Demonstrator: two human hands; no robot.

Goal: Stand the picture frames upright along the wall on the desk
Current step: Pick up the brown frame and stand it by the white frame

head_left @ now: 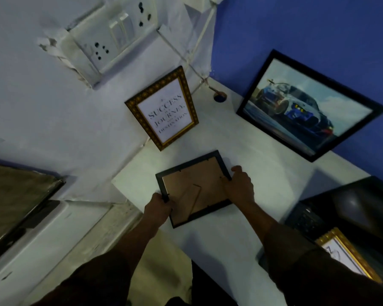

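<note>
A small black picture frame (192, 184) shows its brown backing and folding stand towards me, over the white desk (248, 164). My left hand (158, 208) grips its lower left corner and my right hand (239, 184) grips its right edge. A gold-patterned frame (161, 108) with a "SUCCESS" text print stands upright against the pale wall. A large black frame (310, 104) with a car picture leans upright against the blue wall. Another gold frame (349, 255) lies at the lower right, partly behind my right sleeve.
A socket and switch panel (111, 40) is on the pale wall above the desk, with a cable running down to a hole (219, 97) in the desk corner. A dark device (349, 206) sits at the right. A dark screen (16, 199) stands at the left.
</note>
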